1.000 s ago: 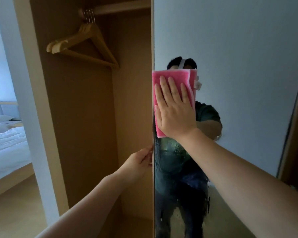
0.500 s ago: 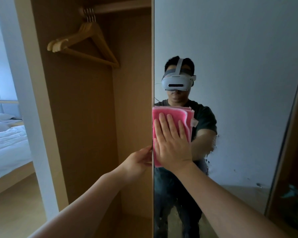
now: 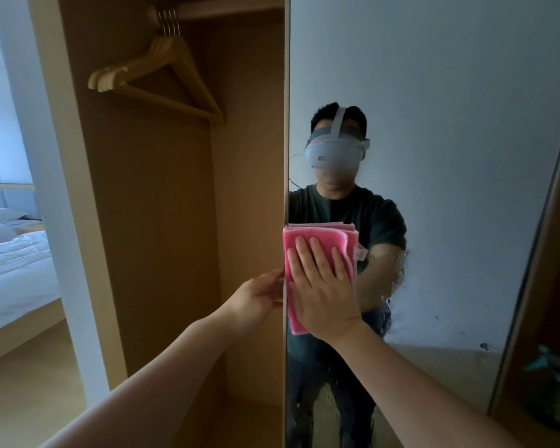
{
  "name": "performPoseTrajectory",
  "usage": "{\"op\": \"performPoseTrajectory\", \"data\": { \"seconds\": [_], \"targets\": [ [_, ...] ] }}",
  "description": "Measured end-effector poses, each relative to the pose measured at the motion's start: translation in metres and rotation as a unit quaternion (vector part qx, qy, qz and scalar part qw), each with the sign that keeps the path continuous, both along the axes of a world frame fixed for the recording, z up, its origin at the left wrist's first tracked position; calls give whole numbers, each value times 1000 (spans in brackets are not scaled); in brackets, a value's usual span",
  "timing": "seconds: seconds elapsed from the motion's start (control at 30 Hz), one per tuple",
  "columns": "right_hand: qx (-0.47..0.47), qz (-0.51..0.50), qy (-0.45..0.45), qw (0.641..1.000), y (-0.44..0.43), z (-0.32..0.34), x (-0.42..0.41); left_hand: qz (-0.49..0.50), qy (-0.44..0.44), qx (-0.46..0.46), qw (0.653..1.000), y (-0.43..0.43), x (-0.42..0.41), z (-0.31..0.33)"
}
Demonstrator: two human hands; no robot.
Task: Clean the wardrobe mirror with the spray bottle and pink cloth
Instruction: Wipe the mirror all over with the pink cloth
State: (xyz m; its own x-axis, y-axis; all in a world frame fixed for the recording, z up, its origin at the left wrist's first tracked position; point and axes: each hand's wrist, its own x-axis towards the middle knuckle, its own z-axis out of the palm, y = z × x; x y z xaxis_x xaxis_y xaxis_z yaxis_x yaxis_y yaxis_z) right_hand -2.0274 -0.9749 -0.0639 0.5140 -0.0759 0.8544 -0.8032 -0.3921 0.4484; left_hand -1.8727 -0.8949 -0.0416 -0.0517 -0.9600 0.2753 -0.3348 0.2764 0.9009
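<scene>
The wardrobe mirror fills the right half of the view on an open door seen nearly edge-on. A folded pink cloth lies flat against the glass near its left edge. My right hand presses the cloth with straight, spread fingers. My left hand grips the door's left edge at the same height, fingers curled round it. Wet streaks and droplets show on the glass right of the cloth and lower down. A teal-topped spray bottle appears dimly at the lower right.
The open wardrobe on the left holds several wooden hangers on a rail. A bed with white linen stands beyond it at far left. The mirror reflects a person in a dark shirt.
My right hand has slid the pink cloth down the mirror along its left edge, from head height to chest height. My left hand has stayed on the door edge.
</scene>
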Motion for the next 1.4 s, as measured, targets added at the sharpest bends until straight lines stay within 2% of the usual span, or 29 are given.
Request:
{"op": "performPoseTrajectory", "data": {
  "seconds": [0.27,0.53,0.7,1.0,1.2,1.4],
  "targets": [
    [2,23,46,999,-2,29,-17,46,-25,-15,999,-6,-4,0],
    [-7,23,14,1000,-6,98,-38,139,-115,-54,982,-20,-4,-3],
    [-19,9,-10,1000,-5,117,-44,160,-161,-65,972,-24,-3,-4],
    [-17,2,-23,1000,-10,93,-49,180,-103,-80,975,-27,-9,-5],
    [4,10,-30,999,-15,46,-61,204,-116,-87,968,-28,-11,-5],
    [16,5,12,1000,-15,-18,-84,232,-137,-125,955,-28,-20,-5]
  ]
}}
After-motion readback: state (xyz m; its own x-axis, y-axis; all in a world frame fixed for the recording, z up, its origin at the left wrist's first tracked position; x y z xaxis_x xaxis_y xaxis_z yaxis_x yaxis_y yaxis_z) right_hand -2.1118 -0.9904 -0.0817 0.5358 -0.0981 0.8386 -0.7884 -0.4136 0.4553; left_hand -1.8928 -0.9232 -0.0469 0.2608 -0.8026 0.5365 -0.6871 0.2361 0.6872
